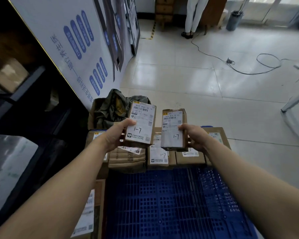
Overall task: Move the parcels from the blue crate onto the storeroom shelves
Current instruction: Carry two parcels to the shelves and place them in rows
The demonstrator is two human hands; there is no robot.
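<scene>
Brown cardboard fills the middle of the frame: two small parcels held side by side, a gap between them, above the far end of the blue crate [171, 200]. The left hand [116, 135] grips the left parcel [141, 125] by its left edge, thumb laid across the white shipping label and the other fingers wrapped out of sight behind it. The right hand [195, 137] grips the right parcel [173, 130] by its right edge in the same way, thumb on the label and fingers hidden behind. Both labels face the camera and carry a handwritten "1-7".

Below the held pair, more boxes lie in the far end of the crate. Among them are a labelled box [158, 156], also marked "1-7", and a stack of flat brown packets [128, 158] just to its left. The near part of the crate's blue lattice, in the lower centre, is bare.

Behind the crate an olive-green bag [110, 109] sits in an open carton. A white wall panel [79, 49] with blue print runs up the left, beside dark shelving [16, 75] at the left edge. In the upper right, a cable [248, 66] loops over the tiled floor [179, 75], and a person in white trousers [194, 14] stands at the top.
</scene>
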